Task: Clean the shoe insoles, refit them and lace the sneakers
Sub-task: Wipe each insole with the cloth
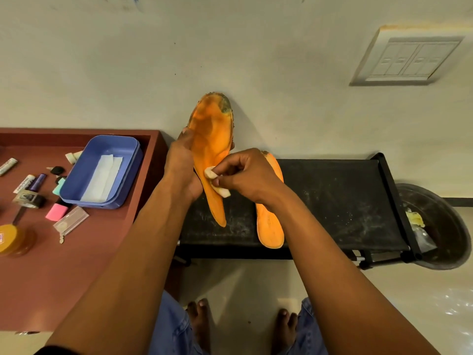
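Insole [210, 149] stands gripped in our left hand [179, 162] (upright for reach); right fingers [227, 172] pinch a wipe [213, 181] against it.

Two orange insoles showing: one held insole [211, 149], one lying insole [270, 224]. One white wipe [215, 181]. One blue tub [102, 172]. One black rack [320, 201]. One bin [440, 226]. Two hands working: left hand [180, 165], right hand [245, 175].
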